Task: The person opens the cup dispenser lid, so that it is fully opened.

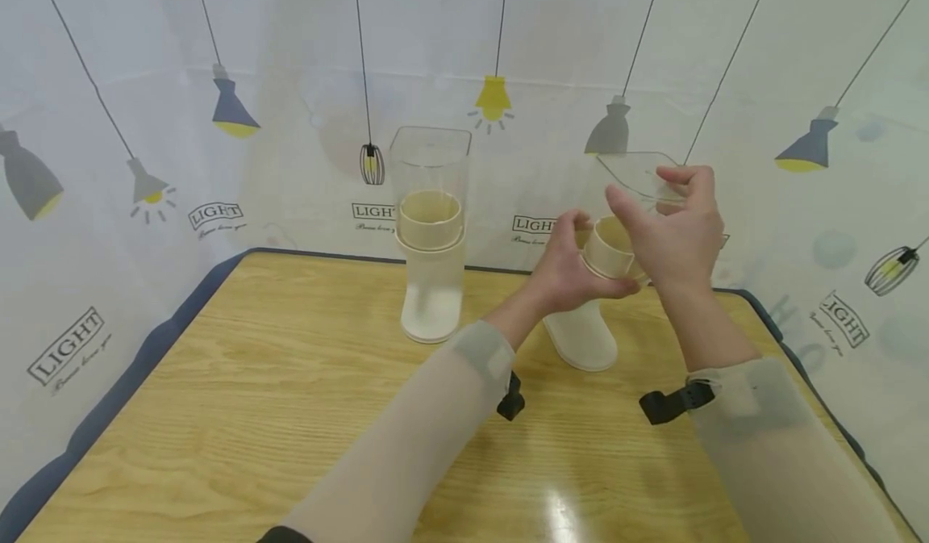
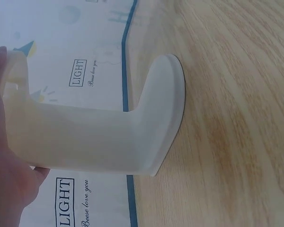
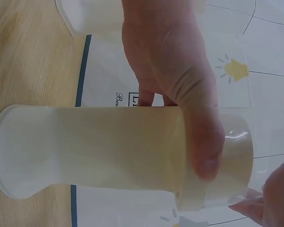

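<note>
On the right of the table stands a cream boot-shaped base [image 1: 586, 340] with a raised ring [image 1: 610, 251] at its top. My left hand [image 1: 569, 273] grips it around the collar; in the right wrist view the thumb lies across the ring. My right hand [image 1: 682, 228] holds a clear plastic container [image 1: 627, 173] at the top of this base, thumb on the near side and fingers on the far side. The container's lower edge is partly hidden by the hands. In the left wrist view the base [image 2: 85, 137] has its foot on the table.
Left of the hands stands a similar cream base [image 1: 434, 285] with a clear container [image 1: 431, 152] on top. A wooden table [image 1: 276, 398] with a dark blue edge lies below. Behind it hangs a white curtain [image 1: 290, 123] printed with lamps.
</note>
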### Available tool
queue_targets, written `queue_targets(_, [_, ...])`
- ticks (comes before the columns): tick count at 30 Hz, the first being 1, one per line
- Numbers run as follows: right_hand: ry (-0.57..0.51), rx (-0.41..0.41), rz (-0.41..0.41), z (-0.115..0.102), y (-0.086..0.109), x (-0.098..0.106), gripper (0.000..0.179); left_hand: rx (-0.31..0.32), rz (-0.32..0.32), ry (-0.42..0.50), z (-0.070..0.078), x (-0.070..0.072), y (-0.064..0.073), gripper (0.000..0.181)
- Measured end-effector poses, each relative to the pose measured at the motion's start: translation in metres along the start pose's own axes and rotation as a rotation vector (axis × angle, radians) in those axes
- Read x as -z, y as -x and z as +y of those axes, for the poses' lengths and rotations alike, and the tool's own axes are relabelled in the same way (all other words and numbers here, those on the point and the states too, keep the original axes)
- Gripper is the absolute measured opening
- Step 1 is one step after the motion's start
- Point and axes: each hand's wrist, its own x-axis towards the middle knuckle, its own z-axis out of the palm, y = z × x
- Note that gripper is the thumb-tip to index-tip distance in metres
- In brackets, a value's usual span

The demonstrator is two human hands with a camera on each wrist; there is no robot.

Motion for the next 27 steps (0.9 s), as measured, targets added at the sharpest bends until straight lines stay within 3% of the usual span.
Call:
queue_targets(9, [0.057,0.06,0.016,-0.0025,0.0039,-0.0015,0.08,0.0,0.0,-0.019,0.0011,0.0014,-0.0015,0.121])
queue_targets(22, [0.066,0.045,0.049,-0.0047,0.0023,-0.0013,0.073,-0.013,-0.015,-0.04,0.0001,0.007,-0.0009,0.119])
queue_targets(27, [0.14,0.083,0.042,-0.0075,0.0021,-0.0005,0.076,-0.007,-0.03,-0.045,-0.0003,0.0087,-0.0021,0.12])
